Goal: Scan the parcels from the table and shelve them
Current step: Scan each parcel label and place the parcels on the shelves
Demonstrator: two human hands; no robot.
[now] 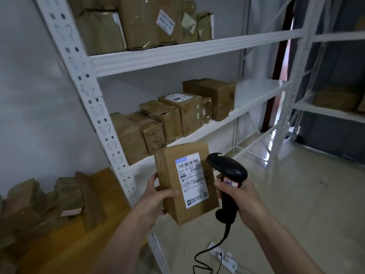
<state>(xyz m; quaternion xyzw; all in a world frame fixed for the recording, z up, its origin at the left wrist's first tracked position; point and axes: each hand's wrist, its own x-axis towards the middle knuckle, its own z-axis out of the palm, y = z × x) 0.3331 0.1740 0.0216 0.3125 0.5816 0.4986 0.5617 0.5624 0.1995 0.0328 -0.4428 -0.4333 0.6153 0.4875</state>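
Head view, lower centre: the parcel is clasped in the left grip, label turned up for reading; the scanner is clenched in the right grip, nose beside the barcode; shelving waits behind.

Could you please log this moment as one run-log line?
left hand: holds parcel, label up | right hand: grips scanner beside label | shelving: pending

Centre frame: left hand gripping a cardboard parcel, white label facing up. Just right: right hand clutching a black scanner, head beside the label. Behind: white shelves with boxes.
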